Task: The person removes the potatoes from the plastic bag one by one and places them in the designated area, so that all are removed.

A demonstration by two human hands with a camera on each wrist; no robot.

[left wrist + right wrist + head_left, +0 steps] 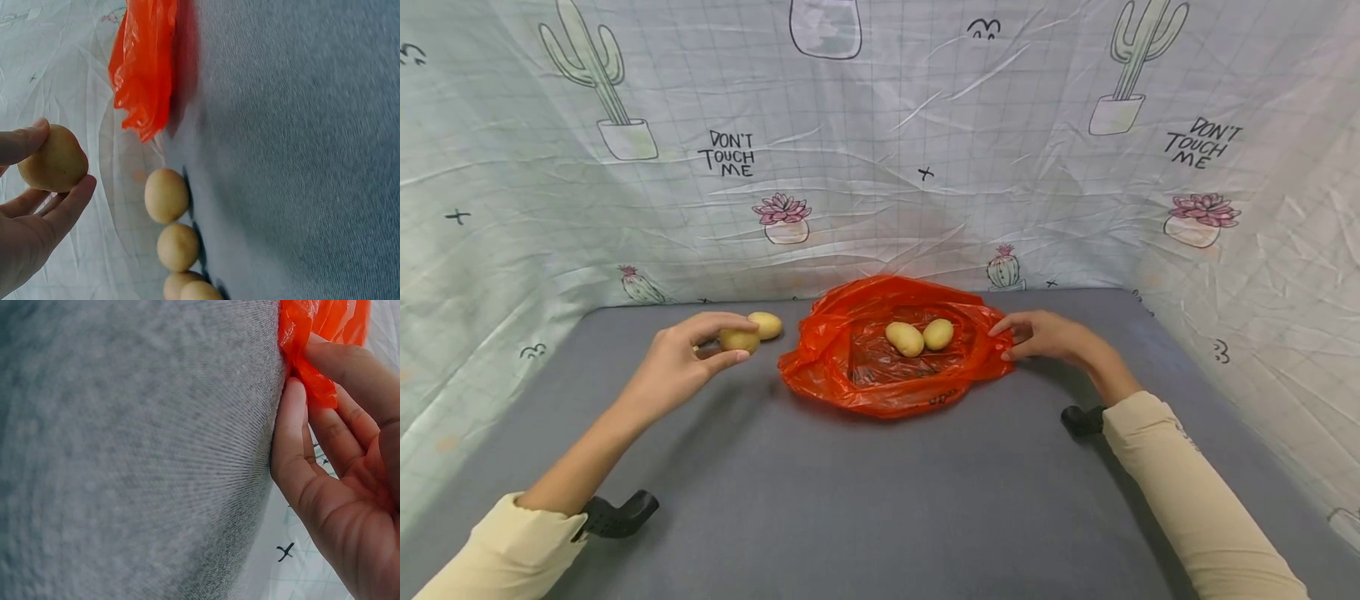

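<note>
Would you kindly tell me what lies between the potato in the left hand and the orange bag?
In the head view, one loose potato lies just beyond the held potato toward the orange bag; past it is bare grey table.

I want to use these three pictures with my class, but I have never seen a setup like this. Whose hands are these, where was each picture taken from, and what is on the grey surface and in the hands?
There is no machine here: a person works with two bare hands and wears three cameras. The wide picture comes from a camera on the head, looking down at a grey table with a printed cloth behind. The other two come from cameras strapped to each wrist, so they look sideways and very close.

An open orange plastic bag lies on the table with two potatoes inside. The left hand holds up one potato between thumb and fingers; another loose potato lies just beyond it. The left wrist view shows more potatoes in a row. The right hand pinches the bag's edge.
</note>
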